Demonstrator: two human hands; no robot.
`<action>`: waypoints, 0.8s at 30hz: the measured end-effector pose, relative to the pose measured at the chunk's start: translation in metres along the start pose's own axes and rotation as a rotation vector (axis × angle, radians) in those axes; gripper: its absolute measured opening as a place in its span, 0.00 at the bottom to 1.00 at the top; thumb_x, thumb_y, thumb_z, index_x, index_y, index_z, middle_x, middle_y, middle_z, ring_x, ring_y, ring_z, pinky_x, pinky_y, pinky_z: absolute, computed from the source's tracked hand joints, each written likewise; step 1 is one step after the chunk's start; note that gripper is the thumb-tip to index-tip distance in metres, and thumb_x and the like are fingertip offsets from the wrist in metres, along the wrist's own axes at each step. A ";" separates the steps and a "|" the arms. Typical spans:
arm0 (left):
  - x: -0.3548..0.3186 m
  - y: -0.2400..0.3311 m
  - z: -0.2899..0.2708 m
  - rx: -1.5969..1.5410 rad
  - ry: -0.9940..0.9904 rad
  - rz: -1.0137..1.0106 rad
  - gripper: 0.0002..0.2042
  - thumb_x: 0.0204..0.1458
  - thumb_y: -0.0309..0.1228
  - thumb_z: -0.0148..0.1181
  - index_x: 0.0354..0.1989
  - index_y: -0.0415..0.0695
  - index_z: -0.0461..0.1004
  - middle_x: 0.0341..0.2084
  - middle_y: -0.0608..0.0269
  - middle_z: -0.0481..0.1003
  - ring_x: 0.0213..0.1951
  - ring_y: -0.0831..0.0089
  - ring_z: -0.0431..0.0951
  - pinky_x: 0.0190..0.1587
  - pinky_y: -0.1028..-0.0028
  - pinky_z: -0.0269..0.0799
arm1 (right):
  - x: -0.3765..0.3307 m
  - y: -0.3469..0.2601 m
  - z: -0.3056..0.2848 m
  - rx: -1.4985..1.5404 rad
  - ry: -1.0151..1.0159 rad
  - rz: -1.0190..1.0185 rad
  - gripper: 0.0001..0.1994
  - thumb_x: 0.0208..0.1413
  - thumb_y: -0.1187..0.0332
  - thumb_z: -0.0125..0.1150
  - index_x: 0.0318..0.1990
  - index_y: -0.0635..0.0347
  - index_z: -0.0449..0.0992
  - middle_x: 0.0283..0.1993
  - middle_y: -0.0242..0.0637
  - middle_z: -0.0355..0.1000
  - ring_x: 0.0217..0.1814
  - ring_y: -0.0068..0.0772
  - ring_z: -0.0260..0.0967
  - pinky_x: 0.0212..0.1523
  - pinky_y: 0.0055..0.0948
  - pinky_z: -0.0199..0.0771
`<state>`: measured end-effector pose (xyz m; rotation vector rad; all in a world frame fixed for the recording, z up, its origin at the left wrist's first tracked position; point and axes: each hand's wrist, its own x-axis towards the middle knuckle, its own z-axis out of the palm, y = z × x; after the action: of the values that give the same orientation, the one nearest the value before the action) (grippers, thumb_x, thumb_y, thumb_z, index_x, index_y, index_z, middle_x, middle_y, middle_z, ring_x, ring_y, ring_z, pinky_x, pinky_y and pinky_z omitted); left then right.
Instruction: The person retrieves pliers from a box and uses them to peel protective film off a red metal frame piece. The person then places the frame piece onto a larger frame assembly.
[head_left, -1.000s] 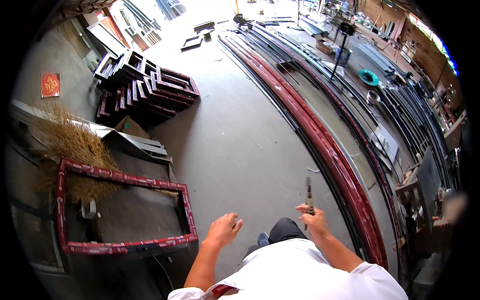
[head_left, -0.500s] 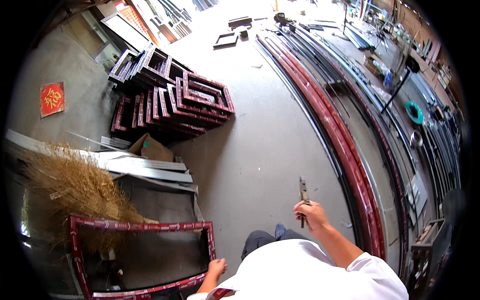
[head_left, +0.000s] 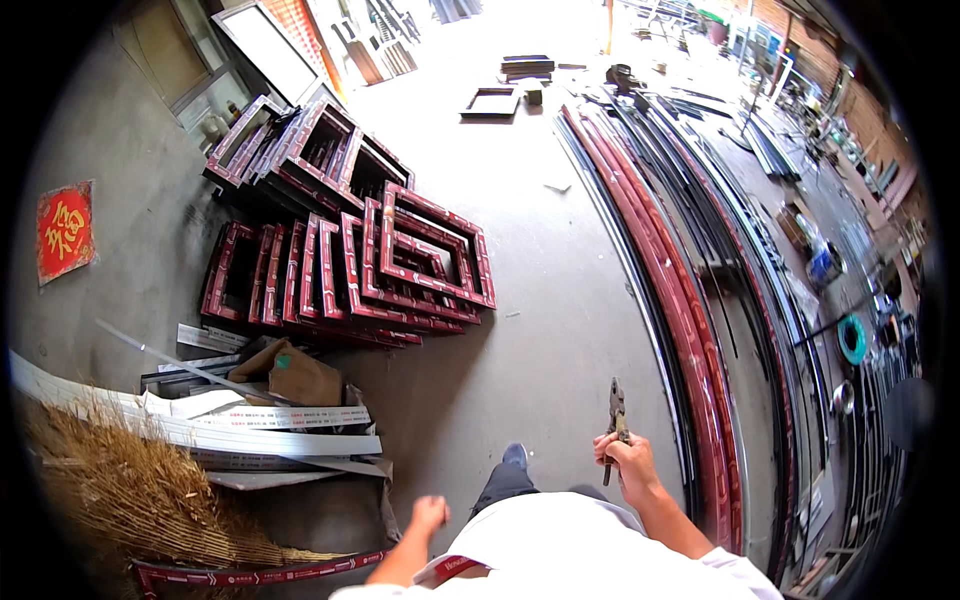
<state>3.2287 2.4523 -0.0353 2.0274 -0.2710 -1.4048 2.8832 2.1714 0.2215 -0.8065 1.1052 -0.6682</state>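
Observation:
My right hand point(head_left: 630, 462) is wrapped round a pair of pliers point(head_left: 617, 412), held out in front of my white shirt with the jaws pointing away. My left hand point(head_left: 430, 514) hangs low beside my body, its fingers curled in, and nothing shows sticking out of it. Below it, at the bottom edge, lies a frame with dark red film point(head_left: 262, 574), mostly cut off by the picture. One shoe point(head_left: 515, 455) shows ahead of my dark trousers.
Stacked window frames point(head_left: 435, 242) lean ahead on the left. Nearer are white profiles point(head_left: 270, 437), a cardboard box point(head_left: 303, 379) and a straw broom point(head_left: 130, 490). Long red and black profiles point(head_left: 690, 330) run along the right. A small dark frame point(head_left: 490, 102) lies far ahead on the floor.
I have moved forward: the frame stacks are nearer, and the near red frame has slid almost out at the bottom. The pliers stay in my right hand.

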 end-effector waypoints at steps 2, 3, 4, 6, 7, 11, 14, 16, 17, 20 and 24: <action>0.055 0.136 -0.009 0.009 0.029 0.169 0.19 0.67 0.34 0.49 0.21 0.44 0.73 0.16 0.63 0.73 0.16 0.73 0.69 0.19 0.69 0.62 | 0.046 -0.036 0.016 -0.041 0.053 -0.069 0.06 0.55 0.75 0.56 0.32 0.64 0.80 0.46 0.42 0.77 0.43 0.28 0.73 0.47 0.31 0.75; 0.078 0.206 -0.012 0.087 0.055 0.276 0.18 0.66 0.34 0.50 0.22 0.43 0.73 0.16 0.63 0.73 0.17 0.74 0.69 0.19 0.71 0.62 | 0.070 -0.052 0.023 -0.051 0.086 -0.108 0.06 0.55 0.75 0.56 0.33 0.64 0.81 0.48 0.42 0.78 0.44 0.28 0.73 0.48 0.32 0.75; 0.102 0.268 -0.021 0.085 0.032 0.282 0.13 0.64 0.33 0.53 0.30 0.39 0.78 0.21 0.62 0.77 0.23 0.75 0.75 0.26 0.72 0.70 | 0.096 -0.069 0.030 -0.033 0.100 -0.124 0.07 0.57 0.74 0.57 0.36 0.64 0.82 0.52 0.43 0.77 0.47 0.29 0.74 0.51 0.32 0.75; 0.149 0.384 -0.010 -0.118 0.071 0.342 0.15 0.65 0.38 0.58 0.42 0.35 0.78 0.27 0.64 0.79 0.27 0.78 0.76 0.29 0.74 0.73 | 0.162 -0.089 0.031 -0.018 0.165 -0.168 0.07 0.58 0.73 0.57 0.38 0.63 0.82 0.53 0.43 0.77 0.48 0.29 0.74 0.53 0.33 0.75; 0.163 0.440 0.004 -0.145 0.081 0.404 0.15 0.65 0.38 0.58 0.42 0.35 0.78 0.27 0.65 0.79 0.26 0.78 0.76 0.29 0.74 0.72 | 0.197 -0.098 0.029 -0.017 0.209 -0.188 0.07 0.59 0.73 0.57 0.38 0.63 0.82 0.54 0.43 0.77 0.49 0.29 0.74 0.54 0.33 0.74; 0.238 0.560 0.046 -0.148 0.031 0.569 0.12 0.67 0.36 0.57 0.41 0.36 0.77 0.26 0.64 0.78 0.26 0.78 0.75 0.28 0.76 0.71 | 0.334 -0.162 0.024 0.078 0.199 -0.095 0.10 0.62 0.68 0.60 0.35 0.66 0.81 0.47 0.47 0.78 0.40 0.28 0.76 0.42 0.32 0.79; 0.300 0.565 0.076 -0.158 0.035 0.441 0.11 0.68 0.33 0.56 0.41 0.37 0.76 0.26 0.62 0.78 0.24 0.78 0.74 0.27 0.76 0.70 | 0.440 -0.212 0.015 0.088 0.141 -0.046 0.15 0.67 0.63 0.58 0.32 0.66 0.79 0.44 0.48 0.78 0.36 0.30 0.76 0.38 0.33 0.80; 0.320 0.536 0.079 0.061 0.024 0.212 0.17 0.63 0.36 0.56 0.23 0.40 0.78 0.17 0.65 0.74 0.22 0.77 0.73 0.26 0.71 0.69 | 0.490 -0.259 0.023 0.046 0.111 -0.043 0.16 0.67 0.62 0.58 0.32 0.67 0.78 0.45 0.48 0.79 0.37 0.30 0.76 0.38 0.34 0.80; 0.327 0.516 0.074 0.109 -0.022 0.119 0.19 0.60 0.37 0.56 0.19 0.40 0.77 0.16 0.63 0.74 0.22 0.75 0.74 0.26 0.69 0.70 | 0.521 -0.282 0.027 0.019 0.076 -0.052 0.16 0.67 0.61 0.58 0.34 0.67 0.80 0.47 0.48 0.79 0.36 0.28 0.75 0.39 0.32 0.78; 0.326 0.545 0.088 0.335 0.004 -0.206 0.17 0.61 0.39 0.58 0.30 0.36 0.82 0.22 0.58 0.79 0.23 0.69 0.78 0.26 0.67 0.73 | 0.607 -0.362 0.024 -0.138 0.038 -0.137 0.16 0.69 0.60 0.58 0.38 0.65 0.82 0.52 0.45 0.79 0.40 0.25 0.73 0.44 0.28 0.74; 0.363 0.586 0.082 0.160 0.180 -0.206 0.16 0.58 0.39 0.60 0.27 0.37 0.82 0.20 0.61 0.78 0.21 0.73 0.76 0.25 0.69 0.71 | 0.737 -0.434 0.050 -0.243 -0.002 -0.303 0.15 0.71 0.60 0.58 0.42 0.62 0.83 0.56 0.42 0.76 0.51 0.24 0.71 0.50 0.28 0.71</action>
<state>3.4123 1.7863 0.0297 2.3530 -0.1004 -1.3459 3.1317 1.3517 0.2234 -1.1987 1.0859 -0.7932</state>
